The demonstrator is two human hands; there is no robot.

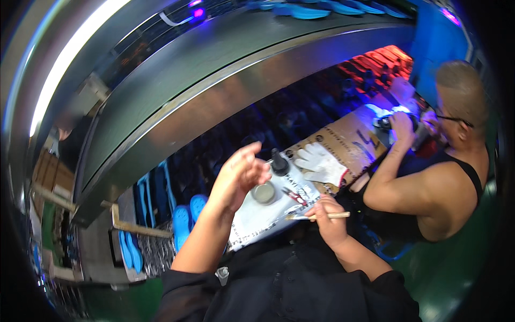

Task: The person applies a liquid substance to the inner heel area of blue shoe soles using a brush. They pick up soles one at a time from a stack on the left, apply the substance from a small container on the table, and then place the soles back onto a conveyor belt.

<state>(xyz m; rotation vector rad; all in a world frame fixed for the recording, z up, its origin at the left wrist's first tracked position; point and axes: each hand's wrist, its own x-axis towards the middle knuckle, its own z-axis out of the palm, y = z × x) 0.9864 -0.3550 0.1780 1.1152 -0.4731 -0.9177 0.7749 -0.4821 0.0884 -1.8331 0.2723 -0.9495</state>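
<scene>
My right hand (331, 222) is closed on a thin brush (339, 215) with a pale wooden handle, its tip pointing left over the white printed sheet (252, 225). Raised above the sheet's left side, my left hand (243, 174) is open, its fingers loosely bent and holding nothing visible. Just right of it stands a bottle with a black pointed cap (279, 162). A small round tub (263, 194) with greyish contents sits below that hand. Between the tub and my right hand lies a red-handled tool (295, 197), partly blurred. A white knitted glove (322, 163) rests farther right.
A long green conveyor belt (214, 59) with a metal side runs across the far side. Blue clogs (182, 226) stand left of the sheet. Brown cardboard (348, 134) extends right, where a co-worker (418, 188) handles a dark object under violet light.
</scene>
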